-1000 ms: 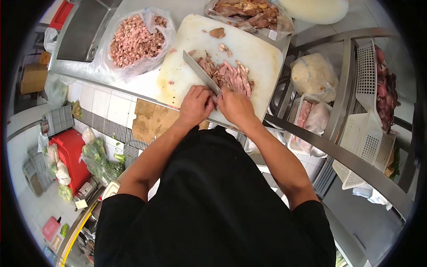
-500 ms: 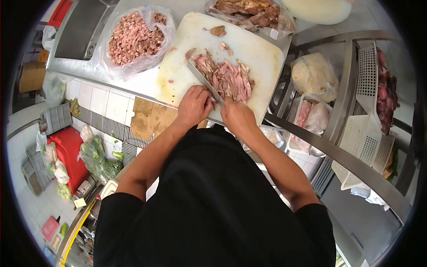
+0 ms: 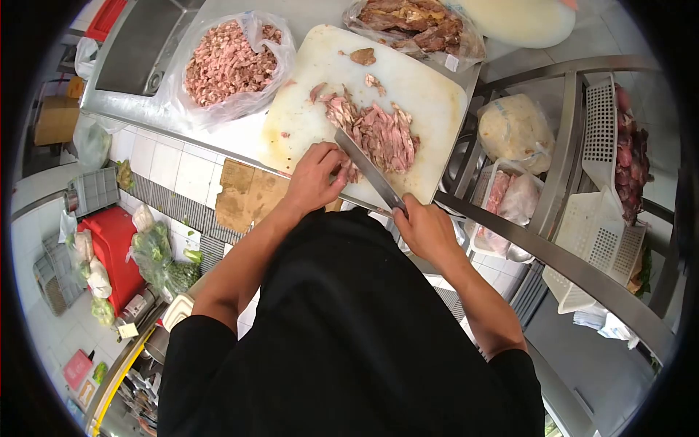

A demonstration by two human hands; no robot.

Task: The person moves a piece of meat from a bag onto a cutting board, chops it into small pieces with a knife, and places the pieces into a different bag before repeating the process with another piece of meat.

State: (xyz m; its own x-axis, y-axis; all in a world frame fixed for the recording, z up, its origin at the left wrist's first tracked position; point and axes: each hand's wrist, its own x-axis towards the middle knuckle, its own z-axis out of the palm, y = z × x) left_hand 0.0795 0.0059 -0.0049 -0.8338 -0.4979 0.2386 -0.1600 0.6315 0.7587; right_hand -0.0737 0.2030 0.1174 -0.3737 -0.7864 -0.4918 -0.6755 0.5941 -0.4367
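Right now our right hand (image 3: 426, 229) is closed around the handle of the knife (image 3: 368, 170), just off the near edge of the cutting board (image 3: 426, 87). From that grip the blade runs up and to the left, and its tip reaches the near side of the sliced meat (image 3: 382, 135). Our left hand (image 3: 314, 178) sits just left of the blade with its fingers bent, the fingertips against the nearest slices. We cannot tell whether it pinches any of them. The heap of meat lies beyond both hands, about the middle of the board. A few loose scraps (image 3: 362, 56) lie farther out on the board. Well to the left of the grip is a bag of diced meat (image 3: 226, 62), and past the far edge of the board is a bag of cooked meat (image 3: 415, 22).
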